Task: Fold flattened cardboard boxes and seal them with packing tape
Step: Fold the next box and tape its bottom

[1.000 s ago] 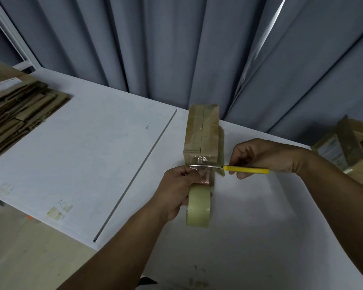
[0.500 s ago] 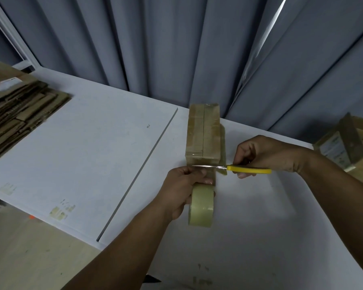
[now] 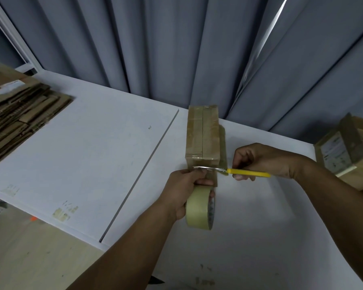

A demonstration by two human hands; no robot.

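Nearest us, the left hand (image 3: 184, 187) grips the tape roll (image 3: 197, 212), held on edge just below the box's near end, pulling the strip down. The right hand (image 3: 264, 160) is curled around the yellow-handled cutter (image 3: 247, 173), whose blade lies straight across the strip. A second ago the tape puckered under the blade; now that wrinkle is gone and the tip reaches the left fingers, so the cut looks nearly through, though I can't tell if it's severed. The box (image 3: 202, 135) sits mid-table (image 3: 92, 153), its top seam already taped. Further back on the left, the stack of flat cardboard (image 3: 19, 118) waits before the curtain (image 3: 176, 49).
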